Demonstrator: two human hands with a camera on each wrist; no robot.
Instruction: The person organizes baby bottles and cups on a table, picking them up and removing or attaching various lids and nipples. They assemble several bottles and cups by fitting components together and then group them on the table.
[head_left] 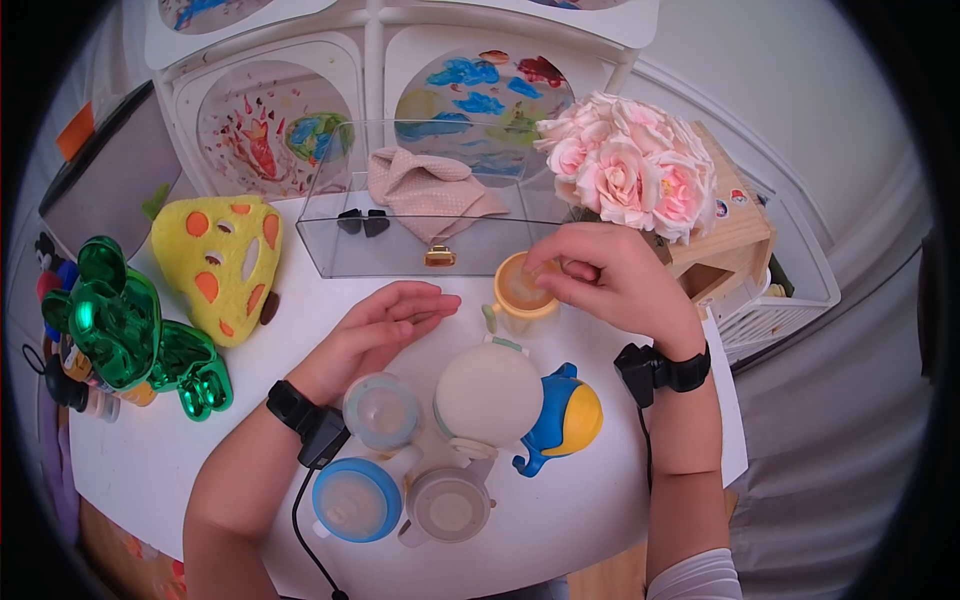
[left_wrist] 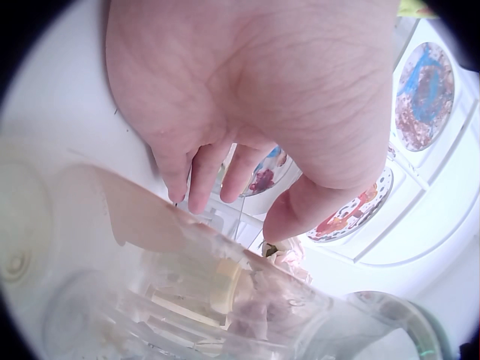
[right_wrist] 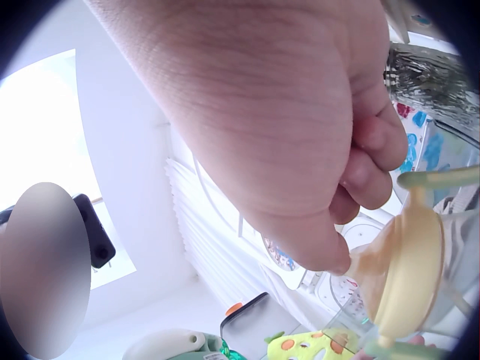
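Observation:
A baby bottle with a yellow collar (head_left: pixel 516 292) and pale green handles stands before the clear box. My right hand (head_left: pixel 612 275) reaches over it from the right, thumb and fingertip pinching its amber teat, as the right wrist view shows at the yellow collar (right_wrist: pixel 412 274). To the left of that bottle, my left hand (head_left: pixel 375 328) holds nothing, its fingers extended toward the bottle. Nearer me stand a bottle with a clear cap (head_left: pixel 382 410), a blue-collared bottle (head_left: pixel 355 500), a grey-collared bottle (head_left: pixel 448 505) and a large white-topped round container (head_left: pixel 488 395).
A clear box with a gold latch (head_left: pixel 440 257) holds a pink dotted cloth (head_left: pixel 425 185). Right of it are pink roses (head_left: pixel 635 165) and a wooden box (head_left: pixel 735 235). A blue-yellow toy (head_left: pixel 565 418), cheese plush (head_left: pixel 220 265) and shiny green bear figure (head_left: pixel 125 325) lie around.

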